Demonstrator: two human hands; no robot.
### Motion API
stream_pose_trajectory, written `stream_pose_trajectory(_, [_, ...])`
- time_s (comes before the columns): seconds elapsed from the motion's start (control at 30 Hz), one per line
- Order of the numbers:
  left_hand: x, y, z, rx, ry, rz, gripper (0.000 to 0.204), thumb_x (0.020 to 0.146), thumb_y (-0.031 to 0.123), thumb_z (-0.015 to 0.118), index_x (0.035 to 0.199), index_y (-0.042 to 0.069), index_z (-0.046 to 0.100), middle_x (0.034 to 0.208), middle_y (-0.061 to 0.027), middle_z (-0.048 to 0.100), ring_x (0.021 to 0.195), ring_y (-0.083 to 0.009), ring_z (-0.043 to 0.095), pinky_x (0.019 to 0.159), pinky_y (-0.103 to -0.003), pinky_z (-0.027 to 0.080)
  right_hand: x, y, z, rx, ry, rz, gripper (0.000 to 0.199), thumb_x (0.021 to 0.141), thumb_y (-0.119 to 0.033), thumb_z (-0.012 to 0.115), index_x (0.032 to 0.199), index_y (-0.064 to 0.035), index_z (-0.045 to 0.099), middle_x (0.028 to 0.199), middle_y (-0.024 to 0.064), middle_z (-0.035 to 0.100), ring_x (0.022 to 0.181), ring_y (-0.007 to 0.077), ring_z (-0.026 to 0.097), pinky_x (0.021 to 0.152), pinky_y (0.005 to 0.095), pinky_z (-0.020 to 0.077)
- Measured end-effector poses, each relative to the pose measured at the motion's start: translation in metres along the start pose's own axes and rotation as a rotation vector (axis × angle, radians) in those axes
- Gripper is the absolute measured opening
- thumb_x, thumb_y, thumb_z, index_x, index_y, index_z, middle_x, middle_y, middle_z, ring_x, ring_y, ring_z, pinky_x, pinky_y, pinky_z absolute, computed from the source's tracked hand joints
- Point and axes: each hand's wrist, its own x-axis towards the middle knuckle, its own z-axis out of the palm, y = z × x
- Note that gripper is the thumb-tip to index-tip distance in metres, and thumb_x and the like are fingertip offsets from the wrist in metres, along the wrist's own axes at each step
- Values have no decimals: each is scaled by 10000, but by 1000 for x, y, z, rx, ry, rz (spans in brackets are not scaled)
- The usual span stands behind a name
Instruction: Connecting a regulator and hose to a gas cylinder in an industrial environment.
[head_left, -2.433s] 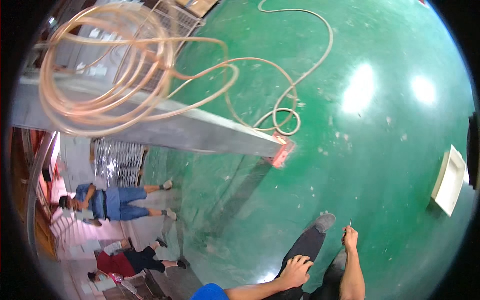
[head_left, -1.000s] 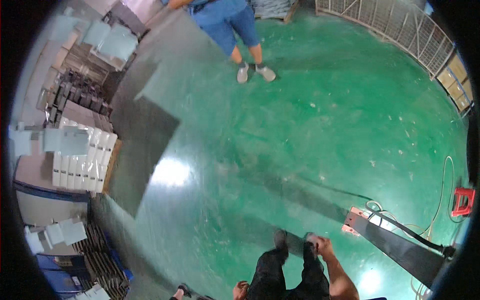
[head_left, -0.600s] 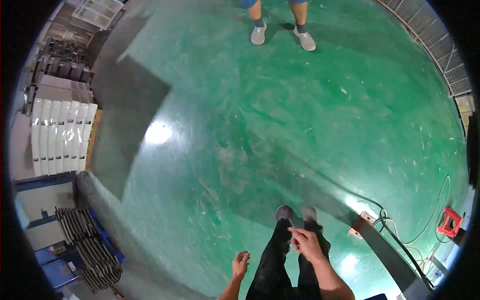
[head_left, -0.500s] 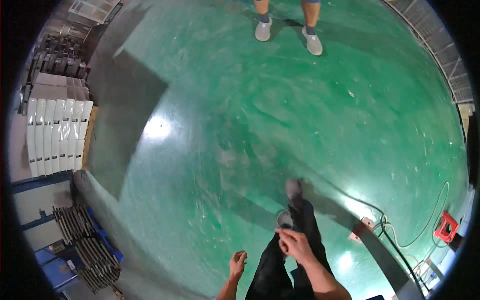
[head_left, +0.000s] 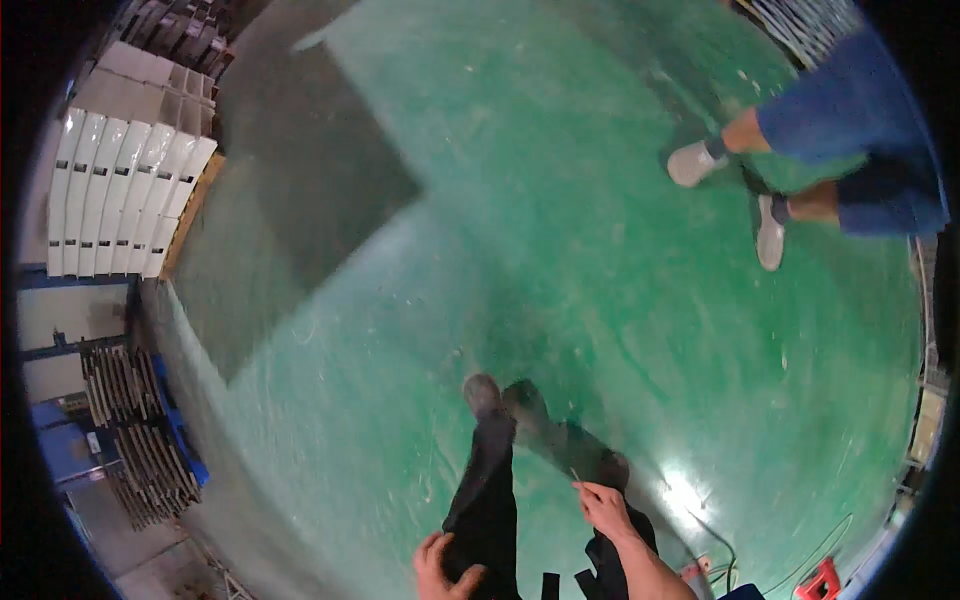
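My left hand hangs at the lower edge beside my left thigh. Its fingers are loosely bent, the thumb stands apart, and nothing shows in it. My right hand is in front of my right leg with the fingers closed. A thin, short tip sticks out past the fingertips; it is too small to name. Below are my legs in black trousers, one foot ahead of the other on the green floor.
At the upper right stands another person in blue shorts and light shoes. White panels are stacked on a pallet at the left, above racked dark parts. A red object and cables lie lower right.
The view has turned and moved forward. The other person now appears farther right and closer. My left leg has stepped ahead, and the red object has slid toward the lower edge.
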Motion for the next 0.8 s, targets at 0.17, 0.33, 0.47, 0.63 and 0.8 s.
stream_pose_trajectory(0.17, [174, 75, -35, 128, -141, 164, 552, 706, 219, 745, 1212, 79, 574, 1294, -201, 491, 1172, -428, 460, 986, -500, 411, 103, 11, -21, -762, 388, -614, 237, 927, -132, 547, 1111, -39, 664, 710, 61, 579, 556, 136, 538, 489, 278, 445])
stream_pose_trajectory(0.33, [306, 110, -68, 147, -253, 52, 478, 752, 285, 721, 1176, 101, 601, 1243, -243, 511, 1124, -456, 490, 932, -531, 438, 179, -250, -53, 521, 319, 325, 306, 913, -119, 525, 1178, -2, 624, 669, 42, 523, 514, 128, 458, 413, 284, 341])
stream_pose_trajectory(0.47, [378, 107, -69, 186, -324, 88, 519, 791, 321, 701, 1248, 120, 560, 1199, -241, 553, 1047, -442, 547, 889, -527, 465, 191, -462, -89, 745, 310, 116, 362, 929, -88, 464, 1257, 40, 551, 671, 78, 533, 511, 142, 476, 428, 274, 336])
stream_pose_trajectory(0.63, [484, 102, -119, 57, -515, -57, 672, 900, 480, 579, 1445, 134, 392, 1385, -211, 488, 1166, -344, 570, 927, -415, 485, 225, -673, -139, 720, 205, 54, 379, 934, -84, 488, 1274, 80, 516, 708, 110, 574, 532, 153, 514, 446, 284, 353])
stream_pose_trajectory(0.8, [693, 323, -273, -338, -288, -258, 636, 895, 445, 594, 1416, 125, 418, 1344, -202, 513, 1131, -335, 583, 901, -420, 492, 370, -872, -195, 476, -81, -186, 372, 976, -140, 497, 1301, 41, 524, 734, 59, 559, 554, 116, 482, 466, 264, 355])
